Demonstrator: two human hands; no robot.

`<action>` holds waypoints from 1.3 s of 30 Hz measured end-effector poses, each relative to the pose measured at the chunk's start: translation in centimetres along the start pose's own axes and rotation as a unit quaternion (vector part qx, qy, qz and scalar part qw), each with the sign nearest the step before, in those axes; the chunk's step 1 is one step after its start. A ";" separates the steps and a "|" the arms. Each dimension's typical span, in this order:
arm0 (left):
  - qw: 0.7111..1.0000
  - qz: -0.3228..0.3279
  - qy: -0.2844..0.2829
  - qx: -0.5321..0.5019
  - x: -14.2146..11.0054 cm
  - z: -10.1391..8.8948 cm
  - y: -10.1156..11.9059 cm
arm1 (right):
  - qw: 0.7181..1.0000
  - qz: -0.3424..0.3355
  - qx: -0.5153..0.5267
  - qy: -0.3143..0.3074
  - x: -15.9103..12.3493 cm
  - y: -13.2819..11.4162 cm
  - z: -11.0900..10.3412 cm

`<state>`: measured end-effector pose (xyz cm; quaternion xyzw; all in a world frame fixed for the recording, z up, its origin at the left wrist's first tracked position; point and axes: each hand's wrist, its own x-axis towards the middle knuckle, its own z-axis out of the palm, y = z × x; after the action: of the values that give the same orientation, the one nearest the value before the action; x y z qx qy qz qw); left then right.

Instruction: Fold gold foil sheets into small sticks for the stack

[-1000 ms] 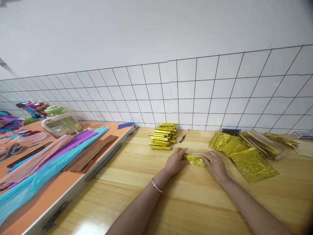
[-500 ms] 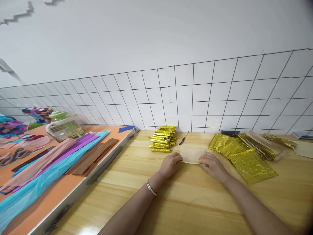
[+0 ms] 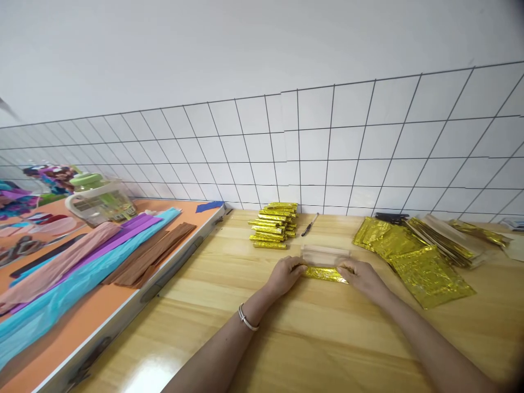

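Beyond the sheet, pen and gold strips

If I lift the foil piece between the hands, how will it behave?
The foil piece looks thin, so it's probably light. Its wrinkles suggest it may flex and crease easily. It seems partly folded, so it might unfold.

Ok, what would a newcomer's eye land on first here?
Probably the shiny gold: narrow pieces piled near the wall, flat sheets spread at right. Near the middle, the left hand and right hand hold a pale sheet with a gold near edge. On the orange table at left lie long coloured strips.
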<state>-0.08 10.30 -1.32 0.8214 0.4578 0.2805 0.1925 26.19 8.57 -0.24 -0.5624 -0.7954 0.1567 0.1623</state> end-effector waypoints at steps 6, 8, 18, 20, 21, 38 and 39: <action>0.998 -0.021 0.011 0.065 0.7 0.7 0.1 | 0.991 0.100 -0.095 0.004 0.1 -0.3 0.2; 0.996 -0.021 0.011 0.087 1.0 0.9 0.0 | 0.987 0.113 -0.111 -0.004 0.2 -0.4 0.2; 0.977 0.072 -0.031 0.199 0.9 0.3 2.2 | 0.980 0.128 -0.150 -0.020 0.1 -0.8 0.1; 0.958 0.157 -0.074 0.227 0.5 0.0 3.0 | 0.980 0.128 -0.154 -0.016 0.1 -0.9 0.2; 0.949 0.189 -0.095 0.234 0.3 -0.2 3.5 | 0.979 0.128 -0.156 -0.014 0.1 -0.9 0.3; 0.975 0.132 -0.147 0.099 -2.1 0.1 8.3 | 0.990 0.011 -0.142 0.007 -1.2 -4.7 0.3; 0.977 0.133 -0.158 0.051 -2.1 -0.3 8.5 | 0.991 0.002 -0.133 0.002 -1.2 -4.5 0.5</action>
<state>4.27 4.24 3.20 0.9178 0.3217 0.1463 0.1809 22.50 6.00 1.16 -0.5812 -0.8077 0.0487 0.0869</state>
